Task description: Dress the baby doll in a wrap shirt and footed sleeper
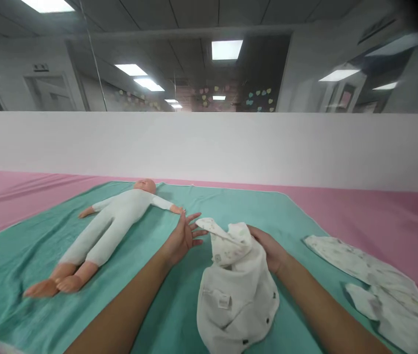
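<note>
A white baby garment (pixel 236 290) with a faint print, dark snaps along its edge and a small label hangs crumpled in front of me. My right hand (pixel 267 246) grips it at the upper right, its fingertips hidden behind the cloth. My left hand (pixel 184 238) is open beside its upper left corner, palm turned up and fingers spread, apparently holding nothing. Further left, a baby doll (pixel 120 211) in a white one-piece lies on its back, bare feet toward me, one hand near my left fingertips.
A teal blanket (pixel 168 300) lies under everything, over a pink cover (pixel 363 216). On the right lies another white printed baby garment (pixel 385 280), spread out and partly folded. Behind stands a low white wall (pixel 209 147) with a mirror-like reflective pane above it.
</note>
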`<control>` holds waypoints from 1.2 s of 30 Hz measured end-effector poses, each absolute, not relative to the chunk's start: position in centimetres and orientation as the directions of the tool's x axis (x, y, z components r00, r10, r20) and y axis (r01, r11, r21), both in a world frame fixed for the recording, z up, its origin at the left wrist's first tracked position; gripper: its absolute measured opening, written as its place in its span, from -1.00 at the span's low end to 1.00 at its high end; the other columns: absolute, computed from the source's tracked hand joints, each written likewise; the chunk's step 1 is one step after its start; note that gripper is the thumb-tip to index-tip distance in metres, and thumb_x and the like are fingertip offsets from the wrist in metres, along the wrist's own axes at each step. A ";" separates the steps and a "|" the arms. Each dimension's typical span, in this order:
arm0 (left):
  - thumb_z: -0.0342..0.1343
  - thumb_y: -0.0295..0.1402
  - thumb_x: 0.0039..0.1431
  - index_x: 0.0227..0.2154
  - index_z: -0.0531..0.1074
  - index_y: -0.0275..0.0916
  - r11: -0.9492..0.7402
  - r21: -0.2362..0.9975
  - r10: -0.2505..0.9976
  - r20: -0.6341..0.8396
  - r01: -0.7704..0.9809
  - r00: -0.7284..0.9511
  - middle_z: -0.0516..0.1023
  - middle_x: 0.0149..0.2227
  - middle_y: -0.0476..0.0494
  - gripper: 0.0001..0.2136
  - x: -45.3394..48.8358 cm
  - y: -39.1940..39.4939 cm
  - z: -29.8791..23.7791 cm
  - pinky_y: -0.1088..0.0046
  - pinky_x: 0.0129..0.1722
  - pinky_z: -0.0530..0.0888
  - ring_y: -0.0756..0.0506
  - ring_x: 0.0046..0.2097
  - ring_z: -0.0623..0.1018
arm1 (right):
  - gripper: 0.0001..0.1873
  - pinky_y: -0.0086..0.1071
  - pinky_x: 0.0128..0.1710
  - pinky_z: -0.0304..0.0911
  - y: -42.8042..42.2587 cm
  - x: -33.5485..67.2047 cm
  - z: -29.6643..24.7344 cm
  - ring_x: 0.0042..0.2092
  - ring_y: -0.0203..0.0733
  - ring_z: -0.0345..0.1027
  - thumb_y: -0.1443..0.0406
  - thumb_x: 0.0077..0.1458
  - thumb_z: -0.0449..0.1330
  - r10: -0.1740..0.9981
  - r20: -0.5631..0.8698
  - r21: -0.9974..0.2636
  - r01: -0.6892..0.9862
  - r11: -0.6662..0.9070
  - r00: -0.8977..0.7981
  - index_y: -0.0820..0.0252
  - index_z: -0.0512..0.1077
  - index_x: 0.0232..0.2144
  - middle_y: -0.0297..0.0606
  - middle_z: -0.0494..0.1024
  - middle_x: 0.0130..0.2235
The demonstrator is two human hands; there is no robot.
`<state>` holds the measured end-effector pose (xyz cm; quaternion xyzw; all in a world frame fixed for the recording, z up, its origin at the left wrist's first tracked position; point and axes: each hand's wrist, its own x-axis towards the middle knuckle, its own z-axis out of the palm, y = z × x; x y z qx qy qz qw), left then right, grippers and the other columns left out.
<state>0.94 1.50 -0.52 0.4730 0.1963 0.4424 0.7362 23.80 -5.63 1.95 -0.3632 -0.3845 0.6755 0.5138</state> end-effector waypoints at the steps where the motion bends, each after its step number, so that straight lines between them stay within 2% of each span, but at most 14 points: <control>1: -0.24 0.11 0.15 0.07 0.21 -0.18 0.148 0.878 0.844 0.128 -0.456 0.521 0.40 -0.02 -0.23 -0.42 1.0 1.6 -0.4 0.43 -0.31 0.44 -0.10 -0.17 0.49 | -0.83 -0.36 -0.31 0.29 -6.0 23.4 2.1 -0.33 -0.17 0.40 0.22 0.00 0.22 0.975 -0.074 -0.897 -0.412 -0.157 -0.212 0.19 0.43 -0.35 -0.27 0.53 -0.35; 3: -0.23 0.10 0.15 0.10 0.18 -0.19 0.069 0.917 0.842 0.157 -0.392 0.516 0.36 0.04 -0.25 -0.41 1.2 1.7 -0.4 0.28 -0.13 0.40 -0.19 -0.01 0.42 | -0.81 -0.40 -0.35 0.28 -6.6 22.7 2.5 -0.36 -0.23 0.38 0.23 0.01 0.23 0.971 -0.032 -0.896 -0.425 -0.133 -0.237 0.15 0.42 -0.29 -0.31 0.52 -0.35; 5: -0.04 0.04 0.11 0.09 0.21 -0.19 -0.123 0.964 0.860 0.222 -0.235 0.459 0.30 0.10 -0.25 -0.44 1.5 1.9 -0.7 0.21 0.05 0.27 -0.24 0.10 0.32 | -0.70 -0.40 -0.31 0.29 -7.1 22.2 2.9 -0.30 -0.22 0.39 0.25 0.00 0.24 0.967 0.045 -0.903 -0.424 -0.069 -0.252 0.09 0.38 -0.16 -0.30 0.51 -0.26; 7: 0.14 -0.06 -0.01 0.03 0.30 -0.18 -0.340 0.940 0.862 0.320 -0.019 0.392 0.20 0.17 -0.23 -0.45 1.7 2.0 -1.0 0.22 0.16 0.13 -0.26 0.19 0.18 | -0.55 -0.34 -0.21 0.30 -7.4 21.9 3.3 -0.16 -0.15 0.38 0.28 -0.04 0.27 0.950 0.117 -0.913 -0.409 -0.012 -0.290 0.04 0.31 -0.06 -0.26 0.45 -0.08; 9: 0.12 -0.07 0.01 -0.02 0.36 -0.19 -0.450 0.888 0.836 0.381 0.097 0.395 0.17 0.19 -0.21 -0.52 1.8 1.9 -1.0 0.25 0.18 0.09 -0.25 0.22 0.13 | -0.47 -0.26 -0.13 0.28 -7.4 21.9 3.4 -0.04 -0.07 0.32 0.29 -0.08 0.30 0.933 0.147 -0.932 -0.361 0.019 -0.329 0.02 0.28 -0.03 -0.23 0.33 0.07; 13: -0.23 -0.03 0.22 -0.03 0.34 -0.27 -0.358 0.933 0.797 0.289 0.030 0.531 0.44 -0.05 -0.24 -0.51 1.6 0.5 0.3 0.28 -0.03 0.34 -0.19 -0.02 0.41 | -0.38 -0.21 -0.04 0.24 -6.6 22.4 2.5 0.09 -0.03 0.19 0.29 -0.11 0.33 0.938 0.170 -0.959 -0.271 0.086 -0.301 -0.04 0.24 0.02 -0.25 0.16 0.20; 15: -0.18 -0.03 0.19 -0.02 0.32 -0.28 -0.324 0.944 0.796 0.235 0.064 0.558 0.50 -0.23 -0.18 -0.52 1.4 -0.3 1.2 0.36 -0.20 0.39 -0.13 -0.18 0.47 | -0.37 -0.21 0.00 0.20 -6.0 22.7 1.7 0.13 -0.05 0.14 0.29 -0.11 0.33 0.938 0.211 -0.956 -0.257 0.139 -0.274 -0.04 0.22 0.03 -0.24 0.15 0.20; 18: 0.01 -0.09 0.09 0.01 0.29 -0.21 -0.346 0.906 0.795 0.145 0.245 0.589 0.46 -0.40 -0.05 -0.54 1.4 -1.2 1.9 0.48 -0.41 0.34 -0.06 -0.38 0.44 | -0.38 -0.21 -0.04 0.22 -5.2 23.0 0.7 0.07 -0.05 0.21 0.25 -0.10 0.32 0.932 0.212 -0.969 -0.185 0.162 -0.295 -0.01 0.21 0.03 -0.19 0.24 0.14; 22: 0.04 -0.25 0.05 -0.17 0.38 -0.16 -0.481 0.736 0.807 0.159 0.476 0.568 0.46 -0.36 -0.02 -0.73 1.8 -1.6 1.6 0.49 -0.40 0.32 -0.07 -0.34 0.43 | -0.52 -0.26 -0.19 0.27 -5.4 23.2 0.5 -0.10 -0.08 0.34 0.19 -0.04 0.25 0.919 0.084 -0.984 0.112 0.137 -0.386 0.04 0.28 -0.04 -0.21 0.41 -0.05; 24: -0.01 -0.35 0.05 -0.27 0.37 -0.17 -0.567 0.616 0.801 0.260 0.547 0.539 0.46 -0.34 -0.02 -0.83 2.0 -1.8 1.2 0.46 -0.35 0.33 -0.08 -0.30 0.43 | -0.62 -0.30 -0.25 0.26 -5.8 23.2 0.7 -0.17 -0.09 0.35 0.18 -0.06 0.24 0.904 0.021 -0.937 0.306 0.167 -0.427 0.08 0.37 -0.13 -0.25 0.45 -0.15; 26: -0.05 -0.42 0.04 -0.32 0.33 -0.18 -0.636 0.503 0.771 0.385 0.586 0.506 0.45 -0.28 -0.03 -0.86 2.0 -2.2 1.0 0.44 -0.27 0.33 -0.08 -0.25 0.42 | -0.73 -0.33 -0.32 0.23 -6.5 23.2 0.9 -0.25 -0.13 0.34 0.18 -0.06 0.22 0.928 0.023 -0.869 0.451 0.202 -0.371 0.13 0.42 -0.26 -0.28 0.47 -0.26; 30: -0.13 -0.44 0.13 -0.22 0.26 -0.18 -0.669 0.352 0.719 0.530 0.654 0.450 0.46 -0.22 -0.05 -0.84 2.0 -4.1 2.3 0.42 -0.26 0.32 -0.09 -0.21 0.42 | -0.87 -0.38 -0.39 0.14 -9.0 23.1 2.3 -0.36 -0.22 0.27 0.21 0.02 0.11 0.956 0.283 -0.724 0.638 0.262 -0.072 0.14 0.38 -0.42 -0.36 0.42 -0.40; 32: -0.16 -0.46 0.16 -0.20 0.25 -0.20 -0.659 0.206 0.676 0.585 0.724 0.449 0.46 -0.24 -0.08 -0.82 2.0 -5.5 4.3 0.41 -0.31 0.32 -0.11 -0.23 0.43 | -0.92 -0.37 -0.34 0.13 -10.7 22.9 4.0 -0.33 -0.23 0.26 0.28 0.04 0.07 0.885 0.466 -0.620 0.706 0.342 -0.021 0.12 0.36 -0.41 -0.37 0.41 -0.37; 36: -0.16 -0.52 0.14 -0.19 0.30 -0.24 -0.522 -0.180 0.535 0.692 0.834 0.485 0.45 -0.27 -0.16 -0.78 1.7 -8.7 10.9 0.37 -0.35 0.28 -0.14 -0.27 0.43 | -0.86 -0.35 -0.27 0.12 -14.4 22.7 9.7 -0.27 -0.20 0.23 0.41 0.01 0.01 0.664 0.746 -0.349 0.814 0.464 -0.059 0.14 0.33 -0.36 -0.31 0.38 -0.33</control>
